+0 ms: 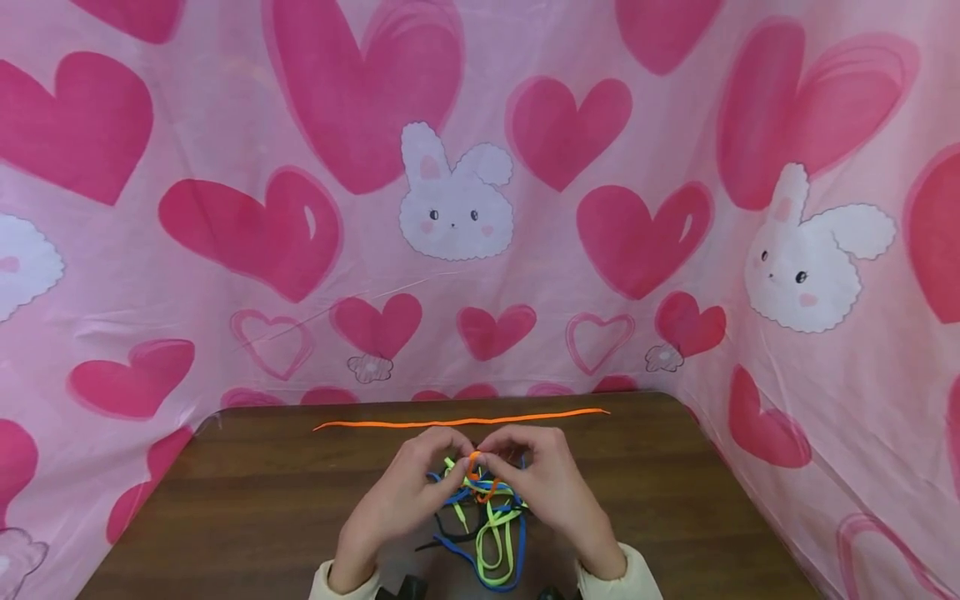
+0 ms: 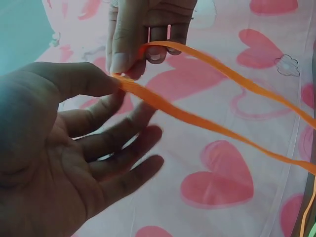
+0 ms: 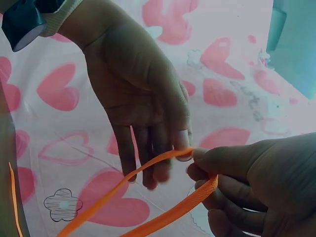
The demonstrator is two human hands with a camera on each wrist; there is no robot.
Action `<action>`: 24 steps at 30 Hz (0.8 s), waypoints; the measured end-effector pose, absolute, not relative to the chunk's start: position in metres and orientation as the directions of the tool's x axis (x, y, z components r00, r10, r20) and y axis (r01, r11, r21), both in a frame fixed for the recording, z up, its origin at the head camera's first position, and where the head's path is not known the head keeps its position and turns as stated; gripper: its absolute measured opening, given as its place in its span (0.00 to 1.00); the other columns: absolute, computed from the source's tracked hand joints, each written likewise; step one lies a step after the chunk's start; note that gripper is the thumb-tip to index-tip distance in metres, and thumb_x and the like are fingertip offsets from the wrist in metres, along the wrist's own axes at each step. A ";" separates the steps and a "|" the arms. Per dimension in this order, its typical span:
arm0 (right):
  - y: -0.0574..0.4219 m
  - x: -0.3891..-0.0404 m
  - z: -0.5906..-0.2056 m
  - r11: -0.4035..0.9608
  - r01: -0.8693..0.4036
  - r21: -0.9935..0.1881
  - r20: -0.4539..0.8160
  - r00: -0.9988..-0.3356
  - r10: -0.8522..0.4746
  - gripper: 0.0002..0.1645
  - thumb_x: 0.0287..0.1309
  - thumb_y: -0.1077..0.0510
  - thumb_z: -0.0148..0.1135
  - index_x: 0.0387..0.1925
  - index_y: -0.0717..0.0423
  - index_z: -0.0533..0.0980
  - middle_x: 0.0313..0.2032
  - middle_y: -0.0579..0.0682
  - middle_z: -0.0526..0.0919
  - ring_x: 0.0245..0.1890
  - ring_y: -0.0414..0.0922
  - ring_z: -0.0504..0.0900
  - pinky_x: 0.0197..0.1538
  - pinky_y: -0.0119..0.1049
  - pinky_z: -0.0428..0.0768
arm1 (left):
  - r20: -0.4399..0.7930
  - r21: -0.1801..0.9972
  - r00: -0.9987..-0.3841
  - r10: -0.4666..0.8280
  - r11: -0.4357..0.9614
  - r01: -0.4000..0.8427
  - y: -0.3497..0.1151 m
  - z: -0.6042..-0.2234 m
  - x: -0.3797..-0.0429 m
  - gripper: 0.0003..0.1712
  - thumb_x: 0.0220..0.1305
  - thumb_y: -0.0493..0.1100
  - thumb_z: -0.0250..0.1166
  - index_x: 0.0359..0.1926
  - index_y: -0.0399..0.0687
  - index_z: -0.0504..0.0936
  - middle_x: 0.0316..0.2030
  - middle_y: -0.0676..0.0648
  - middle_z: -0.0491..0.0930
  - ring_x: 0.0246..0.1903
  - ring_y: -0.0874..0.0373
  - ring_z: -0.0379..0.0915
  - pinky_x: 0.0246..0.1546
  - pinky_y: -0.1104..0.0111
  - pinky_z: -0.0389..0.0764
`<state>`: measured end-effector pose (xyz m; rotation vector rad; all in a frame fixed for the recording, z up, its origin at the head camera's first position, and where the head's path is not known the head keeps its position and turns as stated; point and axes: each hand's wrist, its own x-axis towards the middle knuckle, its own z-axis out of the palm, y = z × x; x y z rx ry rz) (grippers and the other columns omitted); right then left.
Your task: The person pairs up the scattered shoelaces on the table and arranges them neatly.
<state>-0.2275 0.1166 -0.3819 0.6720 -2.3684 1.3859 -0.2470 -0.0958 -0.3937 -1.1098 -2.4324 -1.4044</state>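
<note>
An orange shoelace (image 2: 197,118) is bent between my two hands, its two lengths trailing down. My left hand (image 1: 408,487) pinches it between thumb and index finger; the other left fingers spread loosely in the left wrist view. Close against it, my right hand (image 1: 553,486) pinches the same lace with thumb and forefinger, as the right wrist view shows. Under the hands lies a tangled heap with a yellow-green shoelace (image 1: 489,550), a blue shoelace (image 1: 522,542) and a black shoelace (image 1: 450,533). The lower part of the held lace hangs into this heap.
Another orange shoelace (image 1: 465,422) lies stretched nearly straight along the back of the brown wooden table (image 1: 247,500). Pink cloth (image 1: 540,242) with hearts and rabbits hangs behind and beside the table.
</note>
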 end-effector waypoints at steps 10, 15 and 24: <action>0.121 -0.225 -0.381 0.400 -0.594 -0.698 0.555 -0.802 -0.222 0.05 0.56 0.59 0.76 0.35 0.47 0.87 0.29 0.39 0.88 0.25 0.36 0.81 0.32 0.33 0.82 | 0.581 0.663 -0.700 0.416 0.257 0.703 -0.100 -0.390 -0.244 0.07 0.67 0.37 0.69 0.42 0.55 0.86 0.38 0.59 0.84 0.44 0.63 0.76 0.46 0.66 0.80; 0.125 -0.230 -0.381 0.440 -0.583 -0.683 0.553 -0.807 -0.210 0.08 0.56 0.64 0.74 0.37 0.51 0.87 0.31 0.44 0.89 0.25 0.36 0.80 0.33 0.32 0.82 | 0.645 0.610 -0.672 0.364 0.283 0.740 -0.104 -0.388 -0.244 0.12 0.63 0.33 0.70 0.42 0.55 0.88 0.37 0.58 0.84 0.46 0.61 0.75 0.46 0.65 0.79; 0.133 -0.231 -0.379 0.463 -0.566 -0.682 0.578 -0.805 -0.134 0.11 0.53 0.66 0.76 0.36 0.49 0.87 0.28 0.40 0.87 0.26 0.35 0.81 0.34 0.33 0.83 | 0.662 0.590 -0.670 0.337 0.318 0.742 -0.110 -0.385 -0.241 0.13 0.61 0.36 0.73 0.45 0.57 0.89 0.36 0.63 0.82 0.47 0.62 0.74 0.45 0.66 0.80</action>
